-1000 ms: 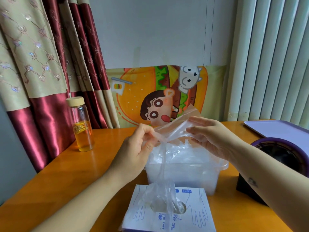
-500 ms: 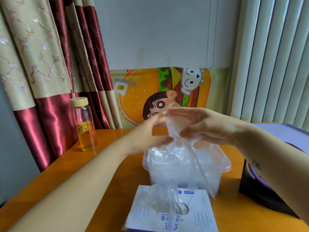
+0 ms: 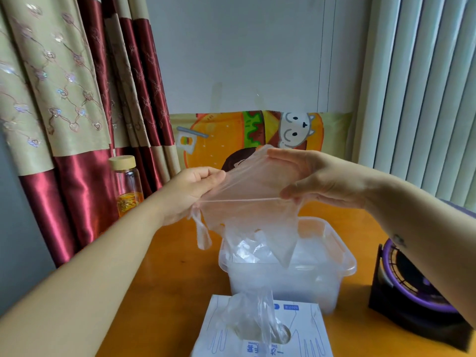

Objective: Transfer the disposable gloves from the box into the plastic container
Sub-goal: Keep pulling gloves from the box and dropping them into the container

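Both hands, left hand (image 3: 192, 193) and right hand (image 3: 319, 180), pinch thin clear plastic glove (image 3: 247, 199) stretched between them; translucent plastic container (image 3: 342, 256) directly below grip, next: lower, release.

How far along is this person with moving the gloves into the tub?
Partly done: crumpled clear gloves already lie in the plastic container. In hand: the left hand and right hand pinch a stretched glove above the container. Left: the next glove pokes from the glove box; how many remain inside is hidden.
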`<state>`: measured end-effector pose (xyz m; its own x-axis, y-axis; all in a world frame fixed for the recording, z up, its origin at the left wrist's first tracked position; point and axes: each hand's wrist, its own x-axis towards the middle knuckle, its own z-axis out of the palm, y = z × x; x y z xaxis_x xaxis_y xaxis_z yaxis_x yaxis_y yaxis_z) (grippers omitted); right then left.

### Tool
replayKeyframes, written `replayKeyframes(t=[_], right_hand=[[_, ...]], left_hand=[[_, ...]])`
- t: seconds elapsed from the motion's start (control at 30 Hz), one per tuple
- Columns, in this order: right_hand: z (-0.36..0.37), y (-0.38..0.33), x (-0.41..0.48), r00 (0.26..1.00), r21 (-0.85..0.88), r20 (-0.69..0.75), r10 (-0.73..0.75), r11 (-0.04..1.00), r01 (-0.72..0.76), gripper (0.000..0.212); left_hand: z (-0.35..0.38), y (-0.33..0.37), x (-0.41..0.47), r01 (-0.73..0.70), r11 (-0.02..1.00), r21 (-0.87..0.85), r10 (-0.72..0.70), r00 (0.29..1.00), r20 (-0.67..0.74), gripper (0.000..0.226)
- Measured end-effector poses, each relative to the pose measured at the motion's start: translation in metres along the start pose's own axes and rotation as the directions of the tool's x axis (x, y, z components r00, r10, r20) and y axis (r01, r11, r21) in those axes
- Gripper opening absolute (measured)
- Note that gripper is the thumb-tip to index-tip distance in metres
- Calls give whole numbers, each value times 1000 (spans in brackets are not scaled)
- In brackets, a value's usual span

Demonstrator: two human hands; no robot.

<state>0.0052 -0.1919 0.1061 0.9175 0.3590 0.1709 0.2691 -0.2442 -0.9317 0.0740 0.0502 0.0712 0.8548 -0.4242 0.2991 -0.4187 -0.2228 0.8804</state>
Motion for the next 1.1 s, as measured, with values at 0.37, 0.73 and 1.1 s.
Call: replayKeyframes(t=[0.37,0.73,1.1], right_hand=[[18,37,25,982,-295,-160,104,944,-148,91],[2,103,15,882,-653,-334,332,593,-470,94],[4,94,14,982,-979,-164,93,104,-173,58]], left_hand=[[-61,-26,18,335,653,679,-134,934,-331,17],[85,-23,32,-156,481,863,-326,882,341,77],[114,-53,58,-108,349,931,-646,692,323,95]])
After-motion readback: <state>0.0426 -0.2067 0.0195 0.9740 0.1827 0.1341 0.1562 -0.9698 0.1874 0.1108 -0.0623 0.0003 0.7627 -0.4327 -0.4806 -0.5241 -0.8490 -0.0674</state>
